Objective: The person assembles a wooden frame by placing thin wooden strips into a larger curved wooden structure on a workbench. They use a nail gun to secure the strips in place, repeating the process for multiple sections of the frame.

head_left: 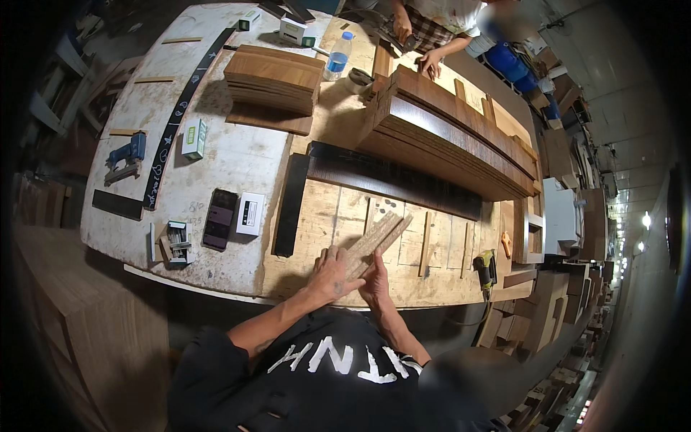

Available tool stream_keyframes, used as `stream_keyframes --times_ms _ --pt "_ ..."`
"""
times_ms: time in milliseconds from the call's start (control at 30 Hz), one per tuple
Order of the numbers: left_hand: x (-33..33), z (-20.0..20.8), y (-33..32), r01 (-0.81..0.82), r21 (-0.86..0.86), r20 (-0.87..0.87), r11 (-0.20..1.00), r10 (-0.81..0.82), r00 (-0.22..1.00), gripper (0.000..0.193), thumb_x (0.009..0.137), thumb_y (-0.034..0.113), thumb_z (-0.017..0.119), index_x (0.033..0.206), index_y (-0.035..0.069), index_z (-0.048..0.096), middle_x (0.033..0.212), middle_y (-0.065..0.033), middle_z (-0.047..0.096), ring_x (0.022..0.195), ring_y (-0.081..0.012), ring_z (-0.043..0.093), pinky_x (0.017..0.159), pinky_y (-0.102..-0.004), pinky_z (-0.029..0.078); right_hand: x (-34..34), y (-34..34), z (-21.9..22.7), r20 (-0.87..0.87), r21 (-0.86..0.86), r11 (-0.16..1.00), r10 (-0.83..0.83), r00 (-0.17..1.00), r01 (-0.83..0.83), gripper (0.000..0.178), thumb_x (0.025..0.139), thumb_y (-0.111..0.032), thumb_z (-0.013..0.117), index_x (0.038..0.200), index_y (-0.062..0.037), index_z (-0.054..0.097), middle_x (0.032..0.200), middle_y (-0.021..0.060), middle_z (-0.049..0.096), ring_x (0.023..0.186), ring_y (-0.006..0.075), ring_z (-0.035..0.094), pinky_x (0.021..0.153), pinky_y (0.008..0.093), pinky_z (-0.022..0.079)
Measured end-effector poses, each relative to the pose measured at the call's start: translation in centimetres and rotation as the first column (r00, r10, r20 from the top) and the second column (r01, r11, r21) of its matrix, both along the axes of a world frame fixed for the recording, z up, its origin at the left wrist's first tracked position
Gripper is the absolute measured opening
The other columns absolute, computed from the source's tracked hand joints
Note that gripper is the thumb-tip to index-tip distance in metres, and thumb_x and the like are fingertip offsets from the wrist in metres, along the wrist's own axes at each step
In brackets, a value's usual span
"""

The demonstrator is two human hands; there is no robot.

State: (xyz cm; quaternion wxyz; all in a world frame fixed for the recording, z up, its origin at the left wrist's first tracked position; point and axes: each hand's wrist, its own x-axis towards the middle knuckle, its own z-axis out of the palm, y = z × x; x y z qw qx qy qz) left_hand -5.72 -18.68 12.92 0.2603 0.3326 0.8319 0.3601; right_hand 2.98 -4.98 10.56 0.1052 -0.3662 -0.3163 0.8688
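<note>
Wooden slats (376,241), a small bundle of pale strips, lie slanted on the workbench (338,216) with both hands clasped on their near end. The left hand (332,273) lies over the bundle with fingers spread along it, and the right hand (376,279) pinches the end from the other side. To do this well, I judge the ends should be squared flush against the palms before any pressure goes on, with the strips flat on the bench. Just beyond the left hand's fingers lies a black upright strip (291,205), with a long dark board (392,181) past the fingertips. Off to the right hand's side sits a yellow power tool (486,268). Further left lie a phone (219,218) and a white box (250,213).
</note>
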Motion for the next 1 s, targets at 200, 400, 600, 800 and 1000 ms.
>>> stream_keyframes --times_ms 200,400,600,800,1000 --pt "-0.3 -0.3 1.1 -0.022 0.205 0.404 0.979 -0.064 0.913 0.078 0.093 0.053 0.071 0.136 -0.007 0.048 0.104 -0.0285 0.070 0.094 -0.0409 0.071 0.081 -0.0478 0.056 2.5 1.8 -1.1 -0.080 -0.127 0.988 -0.098 0.992 0.088 0.059 0.095 -0.046 0.072 0.134 -0.0051 0.054 0.118 0.0101 0.062 0.119 0.0266 0.060 0.102 0.0465 0.050" --pt "2.3 -3.4 1.5 -0.103 0.385 0.303 0.917 -0.020 0.953 0.070 0.100 0.038 0.065 0.154 0.000 0.041 0.128 -0.0322 0.063 0.117 -0.0404 0.064 0.099 -0.0449 0.050 2.6 3.5 -3.6 0.030 0.067 0.997 -0.030 0.999 0.028 0.048 0.093 -0.032 0.076 0.128 -0.0059 0.056 0.112 0.0067 0.064 0.103 0.0214 0.063 0.093 0.0390 0.052" --pt "3.4 -2.6 1.8 -0.207 0.148 0.271 0.967 0.162 0.949 0.066 0.100 0.032 0.066 0.153 0.001 0.044 0.129 -0.0322 0.060 0.124 -0.0448 0.058 0.105 -0.0450 0.046 1.4 3.8 -3.0 0.103 0.242 0.968 0.038 0.994 -0.062 0.055 0.084 -0.014 0.083 0.127 0.0004 0.053 0.109 0.0110 0.067 0.094 0.0195 0.067 0.084 0.0357 0.055" --pt "2.5 -7.6 0.7 -0.422 0.017 -0.100 0.906 0.421 0.901 0.058 0.098 0.034 0.062 0.147 0.004 0.052 0.132 -0.0288 0.049 0.116 -0.0458 0.049 0.102 -0.0533 0.041 2.0 4.9 -3.7 0.238 0.271 0.960 0.001 0.971 -0.067 0.047 0.083 -0.016 0.081 0.121 0.0003 0.058 0.101 0.0089 0.067 0.091 0.0200 0.065 0.081 0.0350 0.054" --pt "1.0 -7.9 -0.9 -0.512 -0.237 -0.376 0.826 0.408 0.832 0.072 0.091 0.031 0.069 0.150 0.001 0.040 0.138 -0.0247 0.041 0.119 -0.0438 0.043 0.104 -0.0556 0.037 5.5 8.0 -3.4 0.275 0.297 0.948 0.033 0.961 -0.118 0.046 0.082 -0.015 0.082 0.118 0.0000 0.058 0.099 0.0088 0.068 0.089 0.0196 0.066 0.082 0.0356 0.054"
